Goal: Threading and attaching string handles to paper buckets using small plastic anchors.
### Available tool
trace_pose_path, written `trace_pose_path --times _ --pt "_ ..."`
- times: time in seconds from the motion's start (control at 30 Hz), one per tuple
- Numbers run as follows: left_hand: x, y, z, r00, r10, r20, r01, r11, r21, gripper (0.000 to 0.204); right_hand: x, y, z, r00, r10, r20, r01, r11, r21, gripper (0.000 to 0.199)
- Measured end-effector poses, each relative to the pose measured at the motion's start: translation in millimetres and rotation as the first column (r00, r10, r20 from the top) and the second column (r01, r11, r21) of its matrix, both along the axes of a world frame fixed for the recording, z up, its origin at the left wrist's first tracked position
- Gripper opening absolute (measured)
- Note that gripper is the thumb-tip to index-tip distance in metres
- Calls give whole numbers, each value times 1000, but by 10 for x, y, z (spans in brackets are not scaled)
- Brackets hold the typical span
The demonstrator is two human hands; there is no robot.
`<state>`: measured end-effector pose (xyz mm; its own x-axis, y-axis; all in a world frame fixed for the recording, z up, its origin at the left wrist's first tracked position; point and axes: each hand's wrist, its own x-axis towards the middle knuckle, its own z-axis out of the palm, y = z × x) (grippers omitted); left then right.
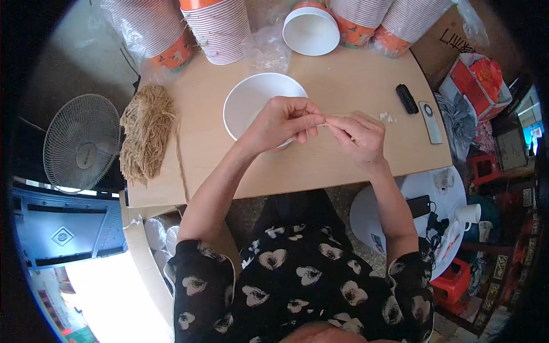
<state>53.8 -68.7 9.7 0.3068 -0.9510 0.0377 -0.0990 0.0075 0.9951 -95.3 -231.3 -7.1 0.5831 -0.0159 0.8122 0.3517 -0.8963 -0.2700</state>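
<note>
My garment: black short-sleeved top, printed all over with pale cream heart-like shapes, each with a darker centre. Sleeves end above the elbow, loose at the hem. Forearms bare. My hands, left hand (pixel 281 123) and right hand (pixel 360 134): bare, without gloves; no rings or watch that I can make out.

You get soft, even daylight on the table (pixel 343 86); overexposed glare burns at lower left, and fisheye bending darkens the blurred rim.
</note>
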Motion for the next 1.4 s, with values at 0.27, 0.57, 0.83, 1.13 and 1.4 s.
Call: trace_pose_path --times 0.27,0.57,0.83,1.13,1.4 --pt "88 105 28 995 -77 -63 80 995 54 21 -12 83 32 990 -64 -122 87 977 196 20" --pt "-36 128 22 998 -4 69 0 998 61 17 33 162 -81 980 101 -170 39 745 666 10" --pt "-123 131 2 957 125 260 -128 992 -8 17 -11 142 -61 968 168 -189 34 657 753 10" --pt "-86 141 -6 993 84 81 -84 996 -1 18 32 201 -95 980 155 -124 -5 647 763 11" --pt "-73 139 5 998 47 35 -48 998 32 18 43 203 -122 973 188 -131 -12 611 791 13"
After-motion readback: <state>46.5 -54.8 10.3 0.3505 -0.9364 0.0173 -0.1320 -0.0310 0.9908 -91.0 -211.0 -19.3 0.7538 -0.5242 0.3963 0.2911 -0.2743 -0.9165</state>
